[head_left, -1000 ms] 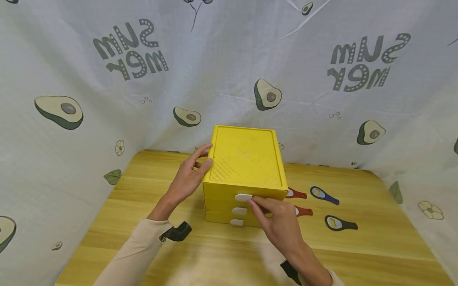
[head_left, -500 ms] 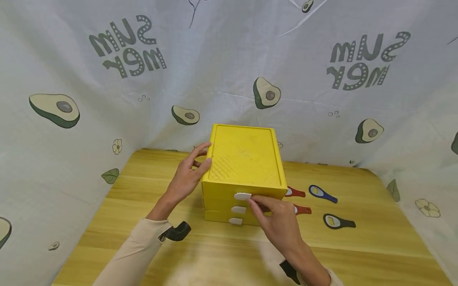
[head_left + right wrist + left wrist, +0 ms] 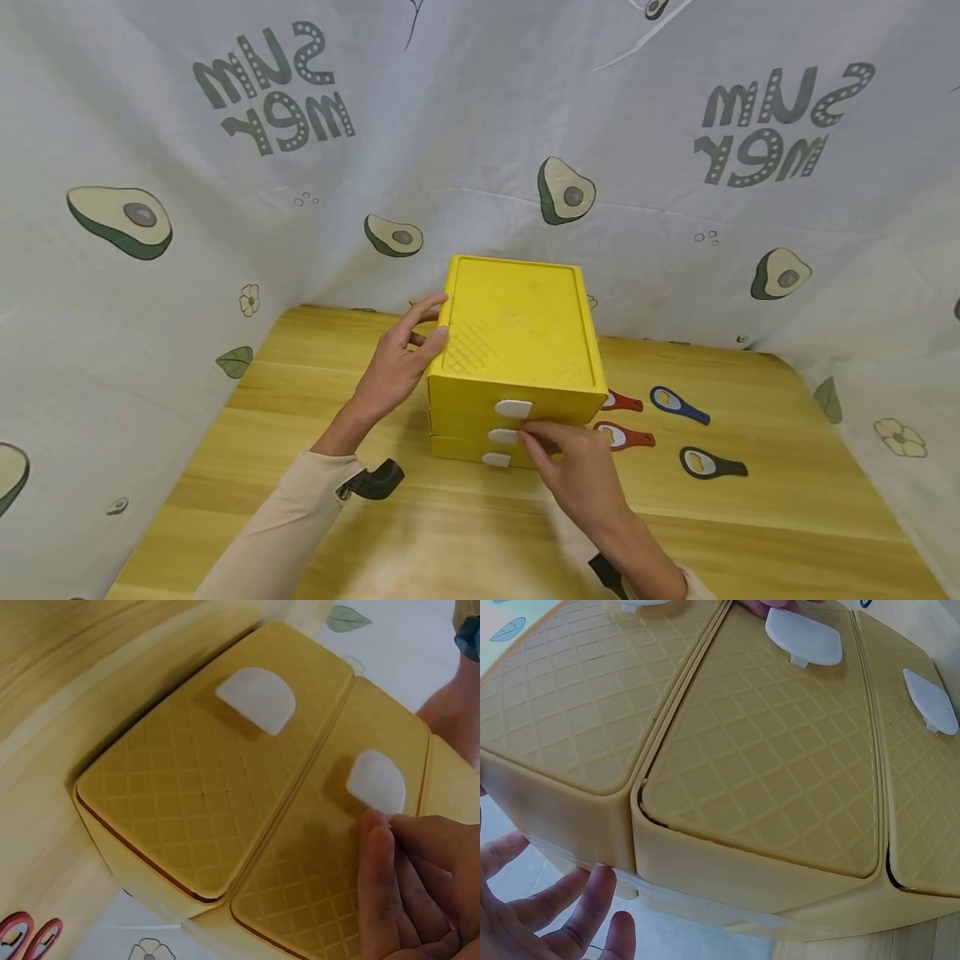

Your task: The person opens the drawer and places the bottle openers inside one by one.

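A yellow three-drawer box [image 3: 517,333] stands on the wooden table, its drawers stacked and pushed in. Each drawer front has a white tab handle. My right hand [image 3: 581,471] pinches the edge of the middle drawer handle [image 3: 376,781] between thumb and forefinger. Above it is the top drawer handle [image 3: 513,408]; below, the bottom drawer handle [image 3: 259,700]. My left hand [image 3: 393,367] rests against the box's upper left side with fingers spread, and the fingertips [image 3: 598,877] touch the side wall in the left wrist view.
Right of the box lie flat paddle-shaped openers: a red one [image 3: 633,438], another red one [image 3: 625,402] partly behind the box, a blue one [image 3: 678,405] and a black one [image 3: 712,463]. An avocado-print curtain [image 3: 480,125] hangs around the wooden table [image 3: 450,525].
My right hand has moved down from the top drawer handle to the middle one. The left hand keeps its place on the box's side. The head view has shifted slightly.
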`<state>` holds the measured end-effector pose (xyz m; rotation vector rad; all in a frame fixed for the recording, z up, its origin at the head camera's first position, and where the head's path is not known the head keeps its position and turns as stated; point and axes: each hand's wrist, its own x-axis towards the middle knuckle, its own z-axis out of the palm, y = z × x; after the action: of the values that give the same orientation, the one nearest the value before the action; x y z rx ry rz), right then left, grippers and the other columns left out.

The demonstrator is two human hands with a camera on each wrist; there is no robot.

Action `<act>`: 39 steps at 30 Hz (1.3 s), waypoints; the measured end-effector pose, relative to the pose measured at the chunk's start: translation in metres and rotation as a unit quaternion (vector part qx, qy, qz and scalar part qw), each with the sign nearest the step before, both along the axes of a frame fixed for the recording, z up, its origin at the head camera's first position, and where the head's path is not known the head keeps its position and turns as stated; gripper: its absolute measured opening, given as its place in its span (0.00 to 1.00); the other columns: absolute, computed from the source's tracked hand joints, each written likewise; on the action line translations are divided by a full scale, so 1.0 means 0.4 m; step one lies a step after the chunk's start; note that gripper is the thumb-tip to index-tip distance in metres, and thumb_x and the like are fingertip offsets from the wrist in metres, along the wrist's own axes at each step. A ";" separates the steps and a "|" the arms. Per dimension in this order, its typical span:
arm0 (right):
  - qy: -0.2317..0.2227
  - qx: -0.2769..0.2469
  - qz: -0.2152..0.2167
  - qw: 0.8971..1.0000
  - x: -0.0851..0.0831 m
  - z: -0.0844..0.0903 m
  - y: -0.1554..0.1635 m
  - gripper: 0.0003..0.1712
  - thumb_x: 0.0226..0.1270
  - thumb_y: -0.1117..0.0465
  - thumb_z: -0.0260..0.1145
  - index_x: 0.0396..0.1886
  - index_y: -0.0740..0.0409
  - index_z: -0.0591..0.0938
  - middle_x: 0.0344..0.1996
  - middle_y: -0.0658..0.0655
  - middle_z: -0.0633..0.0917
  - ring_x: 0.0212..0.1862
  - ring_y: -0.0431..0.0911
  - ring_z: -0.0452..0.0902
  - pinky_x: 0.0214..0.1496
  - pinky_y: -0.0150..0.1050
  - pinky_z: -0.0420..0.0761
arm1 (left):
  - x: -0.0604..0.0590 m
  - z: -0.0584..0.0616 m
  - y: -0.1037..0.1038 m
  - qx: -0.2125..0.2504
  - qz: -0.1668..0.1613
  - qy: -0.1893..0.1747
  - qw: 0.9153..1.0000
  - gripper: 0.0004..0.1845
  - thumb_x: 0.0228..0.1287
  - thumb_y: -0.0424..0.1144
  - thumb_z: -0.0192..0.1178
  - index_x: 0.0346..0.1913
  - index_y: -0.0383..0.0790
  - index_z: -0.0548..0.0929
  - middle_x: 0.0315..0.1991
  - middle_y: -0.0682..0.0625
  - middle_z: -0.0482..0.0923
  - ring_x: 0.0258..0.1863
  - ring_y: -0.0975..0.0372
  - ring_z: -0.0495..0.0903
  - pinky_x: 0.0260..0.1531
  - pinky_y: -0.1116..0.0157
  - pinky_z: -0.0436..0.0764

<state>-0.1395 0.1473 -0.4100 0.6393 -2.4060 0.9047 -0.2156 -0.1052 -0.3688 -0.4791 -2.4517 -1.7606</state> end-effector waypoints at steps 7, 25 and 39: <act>0.007 0.010 -0.011 1.000 -0.002 -0.014 -0.003 0.07 0.51 0.71 0.79 0.29 0.56 0.91 0.26 0.49 0.90 0.27 0.32 0.83 0.28 0.22 0.78 | 0.001 0.005 0.004 -0.001 -0.001 -0.003 1.000 0.26 0.77 0.48 0.51 0.75 0.57 0.65 0.70 0.43 0.69 0.48 0.48 0.78 0.40 0.59 0.78; 0.012 0.023 0.008 1.000 0.020 -0.020 0.001 0.06 0.53 0.69 0.78 0.30 0.56 0.91 0.26 0.48 0.90 0.27 0.30 0.83 0.28 0.21 0.77 | 0.004 0.001 0.002 -0.005 0.002 -0.010 1.000 0.27 0.77 0.50 0.51 0.76 0.60 0.64 0.70 0.45 0.68 0.48 0.49 0.77 0.39 0.59 0.77; 0.058 0.063 0.034 0.996 0.072 -0.009 0.002 0.11 0.47 0.72 0.79 0.28 0.53 0.90 0.25 0.45 0.89 0.25 0.28 0.80 0.27 0.21 0.76 | 0.004 0.004 0.001 0.002 0.003 -0.002 1.000 0.26 0.77 0.49 0.52 0.75 0.58 0.65 0.69 0.43 0.69 0.46 0.50 0.79 0.38 0.59 0.78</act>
<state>-0.1107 0.1483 -0.4135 0.8023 -2.3623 0.7253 -0.2140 -0.1048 -0.3673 -0.4674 -2.4487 -1.7642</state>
